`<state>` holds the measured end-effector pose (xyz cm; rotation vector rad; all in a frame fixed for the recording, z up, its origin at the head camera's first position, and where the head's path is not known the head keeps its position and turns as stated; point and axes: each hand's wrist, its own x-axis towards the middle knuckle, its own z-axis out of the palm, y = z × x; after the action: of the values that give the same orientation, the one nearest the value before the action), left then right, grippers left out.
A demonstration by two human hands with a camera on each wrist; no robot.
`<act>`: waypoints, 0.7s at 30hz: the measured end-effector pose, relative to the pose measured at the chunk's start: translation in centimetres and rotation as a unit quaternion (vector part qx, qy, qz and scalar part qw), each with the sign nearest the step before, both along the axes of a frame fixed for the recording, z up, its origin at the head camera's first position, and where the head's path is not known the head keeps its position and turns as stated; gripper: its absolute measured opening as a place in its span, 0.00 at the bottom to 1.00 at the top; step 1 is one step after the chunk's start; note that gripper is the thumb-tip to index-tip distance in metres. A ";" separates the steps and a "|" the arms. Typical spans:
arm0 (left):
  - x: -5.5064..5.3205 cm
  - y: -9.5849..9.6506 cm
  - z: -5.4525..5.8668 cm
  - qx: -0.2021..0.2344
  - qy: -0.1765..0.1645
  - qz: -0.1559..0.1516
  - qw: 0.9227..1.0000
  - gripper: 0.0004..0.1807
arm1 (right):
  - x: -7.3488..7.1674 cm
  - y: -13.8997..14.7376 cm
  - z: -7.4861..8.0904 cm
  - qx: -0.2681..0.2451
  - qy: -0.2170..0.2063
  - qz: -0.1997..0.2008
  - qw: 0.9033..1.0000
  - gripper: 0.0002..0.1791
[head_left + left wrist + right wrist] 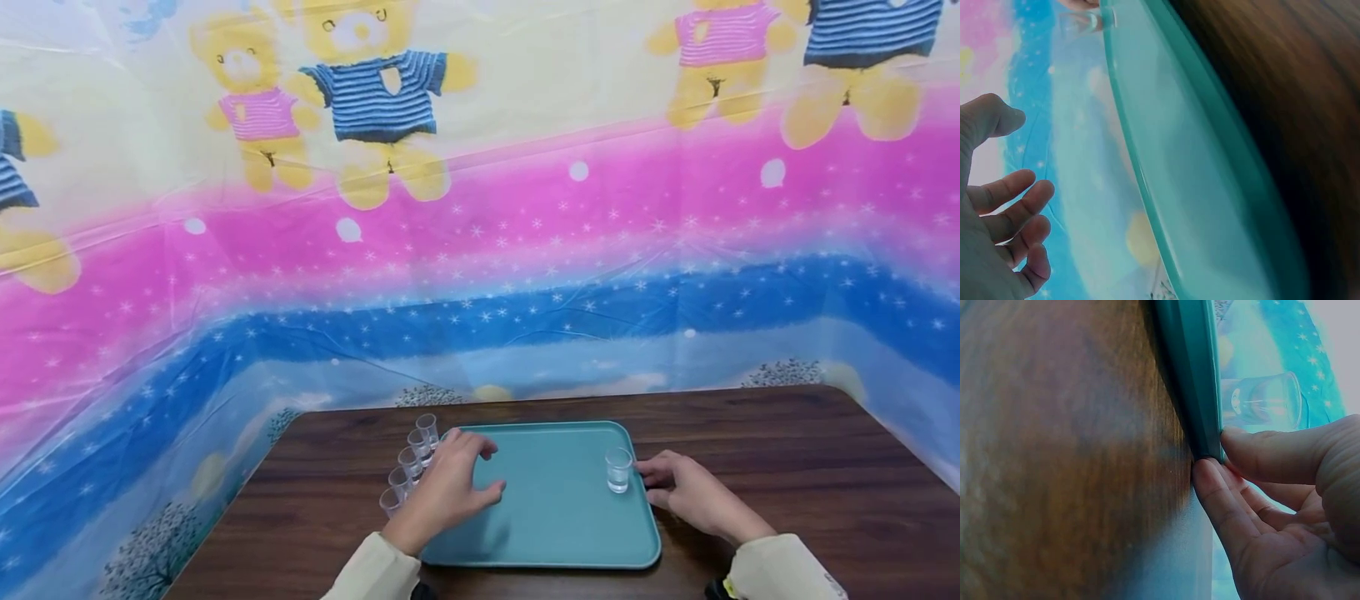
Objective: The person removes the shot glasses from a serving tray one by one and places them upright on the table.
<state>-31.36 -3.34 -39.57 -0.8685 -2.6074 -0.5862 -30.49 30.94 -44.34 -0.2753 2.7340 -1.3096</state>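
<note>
A teal tray (555,500) lies flat on the table, and one small clear shot glass (618,470) stands upright near its right rim. My right hand (693,492) is at that rim; the right wrist view shows the thumb (1266,450) on the tray's edge and fingertips (1210,478) against its underside. Over the tray's left side hovers my left hand (450,479), thumb and fingers spread apart with nothing between them. Just left of the tray, several matching shot glasses (409,460) stand in a slanting row, partly hidden by the left hand.
The dark wooden table (787,467) extends on both sides of the tray. Behind it hangs a curtain (495,325) printed with teddy bears, pink and blue bands and snowflakes, which also wraps around the sides.
</note>
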 end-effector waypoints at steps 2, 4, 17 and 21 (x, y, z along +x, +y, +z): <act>-0.1 0.6 0.1 -0.002 0.001 -0.004 1.000 0.19 | 0.0 0.0 0.0 0.000 -0.002 -0.003 1.000 0.23; -0.2 1.1 0.3 -0.006 0.006 -0.011 1.000 0.18 | 0.0 -0.1 0.0 -0.001 -0.003 -0.006 1.000 0.22; -1.4 5.7 0.7 -0.032 -0.017 -0.087 0.996 0.17 | 0.0 0.1 0.0 -0.004 -0.004 -0.007 1.000 0.22; -2.0 7.2 0.3 -0.048 -0.048 -0.106 0.992 0.19 | -0.1 0.2 0.0 -0.006 0.000 -0.002 1.000 0.22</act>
<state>-33.32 3.87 -39.31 -1.1863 -2.6668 -0.5753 -30.55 31.15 -44.36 -0.2702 2.7279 -1.3280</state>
